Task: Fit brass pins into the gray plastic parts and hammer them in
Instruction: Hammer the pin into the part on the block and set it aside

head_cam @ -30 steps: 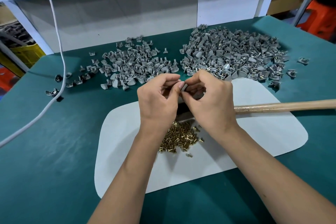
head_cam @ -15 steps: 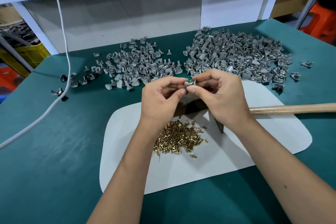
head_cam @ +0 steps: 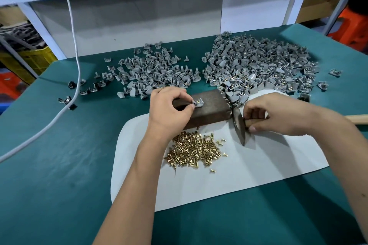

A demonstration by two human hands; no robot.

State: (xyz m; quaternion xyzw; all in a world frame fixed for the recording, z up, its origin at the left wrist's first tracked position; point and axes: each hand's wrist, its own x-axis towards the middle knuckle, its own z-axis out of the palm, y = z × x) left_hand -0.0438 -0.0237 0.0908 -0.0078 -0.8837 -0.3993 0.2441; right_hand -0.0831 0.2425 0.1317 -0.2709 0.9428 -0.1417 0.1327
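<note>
My left hand [head_cam: 169,110] pinches a small gray plastic part [head_cam: 198,103] with a brass pin in it and holds it down on top of a dark brown block [head_cam: 209,112]. My right hand [head_cam: 278,115] grips the wooden handle of a hammer just behind its metal head [head_cam: 239,126], which rests on the white mat right of the block. A heap of loose brass pins [head_cam: 193,150] lies on the white mat [head_cam: 249,169] in front of the block.
Two heaps of gray parts lie at the back of the green table: a smaller left heap [head_cam: 151,72] and a larger right heap [head_cam: 258,65] with brass showing. A white cable [head_cam: 74,49] hangs at the left. A few stray parts [head_cam: 335,72] lie far right.
My hands have parted. The left hand has set the gray part down on the brown block, now uncovered. The right hand has moved right and taken hold of the hammer handle.
</note>
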